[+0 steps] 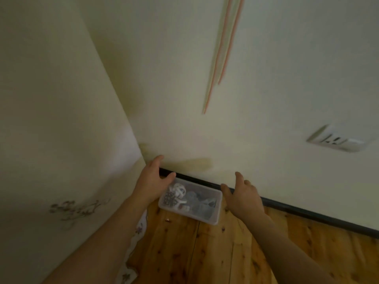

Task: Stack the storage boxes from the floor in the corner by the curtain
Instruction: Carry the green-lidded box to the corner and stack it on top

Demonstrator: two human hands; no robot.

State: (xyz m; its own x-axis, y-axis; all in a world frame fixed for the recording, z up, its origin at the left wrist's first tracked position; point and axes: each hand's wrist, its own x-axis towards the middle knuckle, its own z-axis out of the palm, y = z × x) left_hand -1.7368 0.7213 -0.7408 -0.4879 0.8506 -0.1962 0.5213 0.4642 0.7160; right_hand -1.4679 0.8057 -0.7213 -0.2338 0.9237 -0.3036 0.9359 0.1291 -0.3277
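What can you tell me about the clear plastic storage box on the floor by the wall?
The clear rectangular plastic storage box sits flat on the wooden plank floor, its long side close along the dark skirting board near the curtain corner. Through the translucent plastic show jumbled small items, white and grey, too blurred to name. Whether it has a lid is unclear. The left hand overlaps its left end, the right hand hovers at its right end; contact is uncertain.

Translucent plastic storage box (pixel 190 201), knotty wooden floor (pixel 205 253), matt wall (pixel 266 78)
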